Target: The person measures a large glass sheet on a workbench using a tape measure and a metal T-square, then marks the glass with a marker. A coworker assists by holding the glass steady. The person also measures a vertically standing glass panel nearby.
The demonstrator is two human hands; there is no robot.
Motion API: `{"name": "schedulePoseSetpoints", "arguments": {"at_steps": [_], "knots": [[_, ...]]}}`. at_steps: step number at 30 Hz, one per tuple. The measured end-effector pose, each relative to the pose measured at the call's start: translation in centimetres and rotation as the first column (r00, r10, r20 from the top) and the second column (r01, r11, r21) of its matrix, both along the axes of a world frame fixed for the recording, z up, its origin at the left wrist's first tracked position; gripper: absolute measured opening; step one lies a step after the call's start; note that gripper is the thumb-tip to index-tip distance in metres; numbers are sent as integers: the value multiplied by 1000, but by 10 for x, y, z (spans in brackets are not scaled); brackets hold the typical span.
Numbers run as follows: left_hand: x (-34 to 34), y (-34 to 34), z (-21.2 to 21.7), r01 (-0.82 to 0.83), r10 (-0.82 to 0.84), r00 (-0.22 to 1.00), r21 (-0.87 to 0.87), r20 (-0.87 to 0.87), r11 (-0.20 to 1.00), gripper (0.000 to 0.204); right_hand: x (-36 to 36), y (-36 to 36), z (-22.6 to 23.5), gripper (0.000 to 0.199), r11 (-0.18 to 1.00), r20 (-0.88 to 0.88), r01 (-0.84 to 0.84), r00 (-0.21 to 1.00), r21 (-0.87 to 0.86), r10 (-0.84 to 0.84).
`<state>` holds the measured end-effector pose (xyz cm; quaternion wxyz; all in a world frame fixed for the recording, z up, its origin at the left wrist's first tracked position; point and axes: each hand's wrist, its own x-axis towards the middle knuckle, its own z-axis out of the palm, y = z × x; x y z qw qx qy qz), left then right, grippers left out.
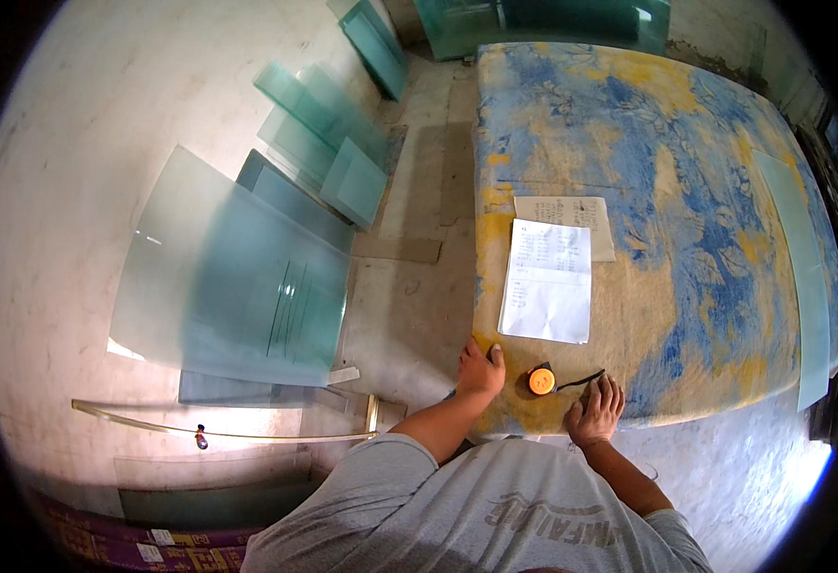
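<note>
My left hand [482, 371] rests at the near left corner of a cloth-covered table [572, 124], thumb apart from the fingers; a small dark spot shows by the thumb. My right hand [598, 413] lies on the near edge with its fingers spread and slightly bent. Between the hands sits an orange and black tape measure [541, 382]. Its black strap [581, 381] reaches to the fingertips of my right hand. Just beyond the tape measure lies a white sheet of paper [548, 306] with handwriting, partly over a brownish written sheet [595, 229].
Glass panes [228, 277] lean in stacks along the left wall. More glass [543, 24] stands at the far end. A narrow glass strip [801, 277] lies along the table's right edge. At lower left is a long brass-coloured bar [247, 437] above purple packages [151, 544].
</note>
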<state>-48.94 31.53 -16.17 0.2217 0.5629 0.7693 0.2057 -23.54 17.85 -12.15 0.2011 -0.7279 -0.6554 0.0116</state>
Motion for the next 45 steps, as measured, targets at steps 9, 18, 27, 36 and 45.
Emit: {"name": "schedulePoseSetpoints", "arguments": {"at_steps": [9, 18, 27, 36, 45], "knots": [[0, 2, 8, 1, -4, 1000, -102, -29, 995, 71, -1, -2, -11, 61, 999, 30, 3, 1000, 51, -5], [1, 1, 7, -26, 26, 1000, -107, -4, 994, 74, 1, -1, -10, 62, 1000, 50, -12, 999, -20, 13], [2, 2, 13, -31, 33, 999, -62, 34, 998, 72, 4, -2, -17, 65, 1000, 49, -17, 999, -22, 18], [-4, 3, -11, 31, -31, 996, 5, 87, 1000, 72, 3, -1, -19, 64, 1000, 35, 11, 999, -4, -10], [-1, 5, -3, 29, -26, 997, -50, 66, 998, 71, 2, 1, 0, 57, 999, -16, 12, 1000, 34, -12]]}}
